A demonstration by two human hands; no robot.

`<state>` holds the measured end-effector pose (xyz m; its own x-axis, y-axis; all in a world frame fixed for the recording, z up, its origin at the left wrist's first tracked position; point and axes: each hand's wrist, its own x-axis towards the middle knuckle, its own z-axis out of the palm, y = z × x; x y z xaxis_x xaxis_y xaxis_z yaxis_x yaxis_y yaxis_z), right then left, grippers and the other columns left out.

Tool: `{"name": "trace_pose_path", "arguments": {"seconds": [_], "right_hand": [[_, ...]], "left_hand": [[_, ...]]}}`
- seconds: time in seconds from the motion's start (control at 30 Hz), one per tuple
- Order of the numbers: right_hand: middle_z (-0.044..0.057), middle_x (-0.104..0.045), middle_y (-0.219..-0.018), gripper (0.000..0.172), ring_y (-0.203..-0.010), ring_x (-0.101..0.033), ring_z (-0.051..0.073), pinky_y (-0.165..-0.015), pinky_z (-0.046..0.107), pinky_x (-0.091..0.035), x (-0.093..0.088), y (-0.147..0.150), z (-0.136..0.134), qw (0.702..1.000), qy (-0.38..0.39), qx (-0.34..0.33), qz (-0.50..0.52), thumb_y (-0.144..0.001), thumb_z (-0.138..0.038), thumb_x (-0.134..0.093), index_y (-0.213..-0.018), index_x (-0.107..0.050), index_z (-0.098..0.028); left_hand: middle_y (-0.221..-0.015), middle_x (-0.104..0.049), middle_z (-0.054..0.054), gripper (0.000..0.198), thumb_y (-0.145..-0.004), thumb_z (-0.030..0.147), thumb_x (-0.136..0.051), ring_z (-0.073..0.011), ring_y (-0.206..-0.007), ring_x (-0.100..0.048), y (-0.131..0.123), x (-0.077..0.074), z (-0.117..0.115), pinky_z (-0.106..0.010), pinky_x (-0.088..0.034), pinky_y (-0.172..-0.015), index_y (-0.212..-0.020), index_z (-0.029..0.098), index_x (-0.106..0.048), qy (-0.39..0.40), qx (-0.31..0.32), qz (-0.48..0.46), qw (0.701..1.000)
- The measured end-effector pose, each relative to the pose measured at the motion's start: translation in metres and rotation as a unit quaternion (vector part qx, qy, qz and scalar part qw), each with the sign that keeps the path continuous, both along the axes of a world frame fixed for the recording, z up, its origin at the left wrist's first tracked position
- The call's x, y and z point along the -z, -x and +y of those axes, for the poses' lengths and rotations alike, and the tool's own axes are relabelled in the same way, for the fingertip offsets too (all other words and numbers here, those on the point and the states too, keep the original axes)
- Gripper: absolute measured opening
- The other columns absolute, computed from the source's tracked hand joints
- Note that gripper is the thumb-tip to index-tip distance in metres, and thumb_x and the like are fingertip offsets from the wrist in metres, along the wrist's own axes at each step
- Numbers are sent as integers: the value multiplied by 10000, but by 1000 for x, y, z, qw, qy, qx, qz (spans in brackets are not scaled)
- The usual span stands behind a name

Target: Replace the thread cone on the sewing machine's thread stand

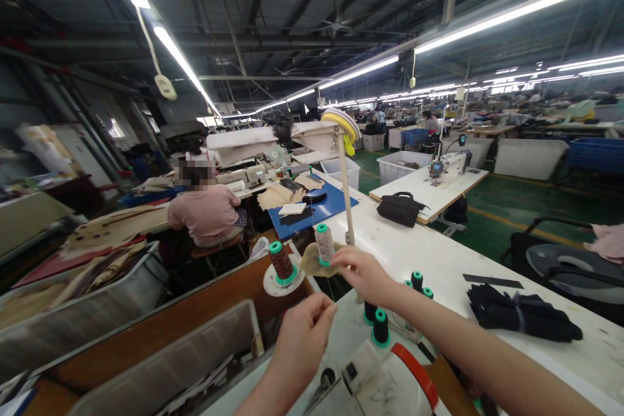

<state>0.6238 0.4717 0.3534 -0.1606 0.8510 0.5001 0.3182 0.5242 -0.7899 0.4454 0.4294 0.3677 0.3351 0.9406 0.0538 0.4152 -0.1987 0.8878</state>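
Head view, hands first: left hand (299, 338) closed in a pinch, fingertips together, any thread between them too fine to make out. Right hand (363, 276) reaching in from the right, fingers forward against a tan felt pad (312, 261) beneath an upright beige thread cone (324, 244), grip or mere touch impossible to tell. Just left of the pad, a brown thread cone (281, 261) with green ends, upright on a round white stand (272, 285).

Under the right forearm, near the end of a white sewing table (439, 240), dark thread cones (381, 328) on green bases. Along the table's right edge, a folded black fabric bundle (521, 315). At its far corner, an upright pole (346, 188) topped by a yellow roll (338, 123).

Past the left edge, gray bins (170, 364), then a seated person in a pink top (205, 214) beside a blue board (312, 208) with tan fabric pieces. Farther right, a sewing machine (448, 166) and a black bag (400, 208) on another white table (439, 192). Beyond, a green floor (487, 208) with yellow lines, rows of workstations, long strip lights (517, 10) and dark ceiling trusses (244, 39).
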Motion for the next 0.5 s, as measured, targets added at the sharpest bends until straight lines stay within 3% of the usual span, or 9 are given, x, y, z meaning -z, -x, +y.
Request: {"name": "trace_pose_path", "arguments": {"seconds": [0.1,0.17,0.5], "right_hand": [[29,-706,-990,170,-942,-652,193,-872,309,-492,-1,5,-30,995,-12,-90,-31,-857,-213,-580,-907,-739,-249],[35,-715,-960,194,-914,-653,192,-843,302,-493,-4,7,-36,995,-16,-95,-30,-892,-259,-549,-940,-737,-246],[-4,-682,-693,83,-657,-613,165,-659,274,-467,-10,6,-10,997,33,-68,35,-778,-281,-668,-728,-711,-229]], "left_hand": [[-427,-392,76,277,-767,441,-519,-111,-401,-352,1,-11,3,-230,-267,-439,-596,226,-484,4,-2,-12,1000],[-409,-390,79,289,-754,468,-529,-110,-391,-352,1,-16,5,-229,-267,-435,-600,227,-491,8,-6,-18,1000],[-356,-441,58,405,-654,614,-568,-98,-353,-356,12,-27,5,-215,-280,-409,-606,217,-505,57,-33,-46,997]]}}
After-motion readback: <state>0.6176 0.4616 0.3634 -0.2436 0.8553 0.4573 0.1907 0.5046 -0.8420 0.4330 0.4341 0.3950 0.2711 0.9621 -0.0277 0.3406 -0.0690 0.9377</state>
